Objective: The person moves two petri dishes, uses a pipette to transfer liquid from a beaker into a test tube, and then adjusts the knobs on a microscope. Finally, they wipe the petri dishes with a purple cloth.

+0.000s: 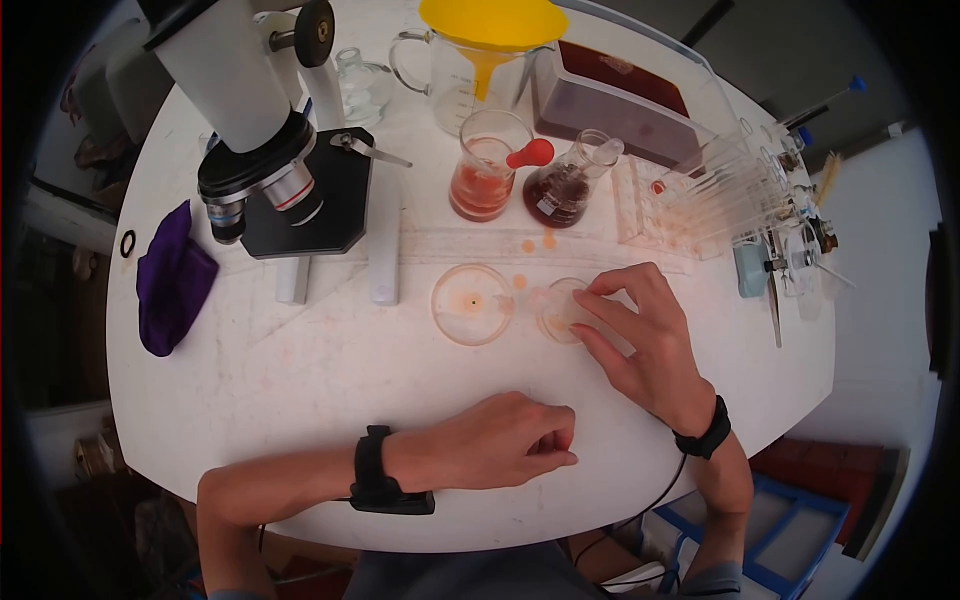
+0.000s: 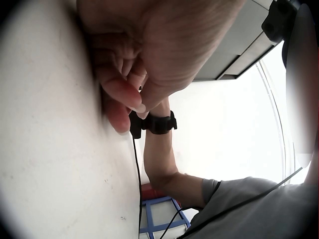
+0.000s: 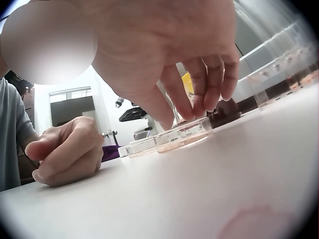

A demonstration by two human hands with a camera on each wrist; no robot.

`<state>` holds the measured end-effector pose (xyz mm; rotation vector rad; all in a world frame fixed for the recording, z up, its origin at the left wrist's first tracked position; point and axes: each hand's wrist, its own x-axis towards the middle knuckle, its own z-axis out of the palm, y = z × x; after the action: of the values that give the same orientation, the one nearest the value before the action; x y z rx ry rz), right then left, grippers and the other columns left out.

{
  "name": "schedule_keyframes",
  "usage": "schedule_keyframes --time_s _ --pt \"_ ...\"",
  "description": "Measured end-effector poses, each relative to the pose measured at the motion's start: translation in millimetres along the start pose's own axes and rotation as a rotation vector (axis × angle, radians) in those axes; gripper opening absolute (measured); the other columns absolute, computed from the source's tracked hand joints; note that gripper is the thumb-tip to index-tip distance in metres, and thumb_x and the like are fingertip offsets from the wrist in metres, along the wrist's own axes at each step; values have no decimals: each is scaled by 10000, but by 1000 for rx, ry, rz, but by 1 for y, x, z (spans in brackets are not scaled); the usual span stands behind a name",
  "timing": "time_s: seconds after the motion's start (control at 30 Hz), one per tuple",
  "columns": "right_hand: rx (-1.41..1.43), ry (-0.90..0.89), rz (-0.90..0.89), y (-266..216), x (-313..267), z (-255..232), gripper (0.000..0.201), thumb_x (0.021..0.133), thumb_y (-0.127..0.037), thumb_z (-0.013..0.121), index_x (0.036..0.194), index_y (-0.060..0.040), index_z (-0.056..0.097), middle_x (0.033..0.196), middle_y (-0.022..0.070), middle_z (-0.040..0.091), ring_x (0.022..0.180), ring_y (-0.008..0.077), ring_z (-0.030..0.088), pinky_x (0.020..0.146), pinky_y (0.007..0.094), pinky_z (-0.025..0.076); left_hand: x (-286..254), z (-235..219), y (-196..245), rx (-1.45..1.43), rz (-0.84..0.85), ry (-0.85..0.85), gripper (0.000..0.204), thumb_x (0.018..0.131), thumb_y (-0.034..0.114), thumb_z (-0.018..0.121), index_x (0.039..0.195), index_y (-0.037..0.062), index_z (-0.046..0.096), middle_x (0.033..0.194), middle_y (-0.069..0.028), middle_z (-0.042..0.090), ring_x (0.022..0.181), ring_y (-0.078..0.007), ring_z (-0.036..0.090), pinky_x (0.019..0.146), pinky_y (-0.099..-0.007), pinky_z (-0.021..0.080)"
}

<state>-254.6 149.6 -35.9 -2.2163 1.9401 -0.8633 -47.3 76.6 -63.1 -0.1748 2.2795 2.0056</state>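
Observation:
My right hand [image 1: 645,345] reaches down over a small clear petri dish [image 1: 556,312], thumb on the near side and fingers on the far side, gripping it at its rim. In the right wrist view the fingertips [image 3: 185,113] come right to the top edge of this dish [image 3: 183,137], which holds a pale orange tint. Left of it lies a wider petri dish [image 1: 472,306] with a small dark dot at its middle. Low over the table's near side, my left hand [image 1: 490,440] rests with loosely curled fingers; nothing shows in it.
A microscope [image 1: 300,190] and a purple cloth [image 1: 175,280] occupy the left. Behind the dishes stand a beaker of red liquid [image 1: 482,190], a dark-filled flask [image 1: 556,197] and a jug [image 1: 450,95] with a yellow funnel [image 1: 492,25]. A test tube rack [image 1: 650,215] is at right; orange spots mark the table [image 1: 420,400].

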Motion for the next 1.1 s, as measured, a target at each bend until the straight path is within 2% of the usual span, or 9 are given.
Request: schedule_keyframes --time_s 0.03,0.4,0.93,1.1 --pt "-1 2 1 1 1 -1 322 736 -20 829 1047 -6 746 1036 100 638 934 296 598 798 387 502 0 0 -1 19 14 5 221 970 203 717 906 13 624 715 -107 674 642 -253 654 634 -360 526" --pt "-24 -146 29 3 8 -15 324 738 -16 825 1049 -1 735 1030 113 597 934 304 578 812 391 503 0 0 -2 7 24 12 216 972 197 716 911 11 624 714 -97 672 640 -234 653 637 -351 529" --pt "26 -136 45 2 9 -11 329 731 -15 837 1047 -2 746 1015 109 585 923 296 578 791 385 510 0 -1 -1 -9 2 -1 216 972 191 718 903 9 626 699 -96 662 618 -228 638 618 -350 516" --pt "19 -170 65 2 9 -13 396 718 -19 852 1103 -28 762 1022 100 595 938 279 582 818 380 513 -1 -1 0 -4 4 -5 222 974 198 718 904 9 623 702 -94 665 623 -228 643 619 -350 516"
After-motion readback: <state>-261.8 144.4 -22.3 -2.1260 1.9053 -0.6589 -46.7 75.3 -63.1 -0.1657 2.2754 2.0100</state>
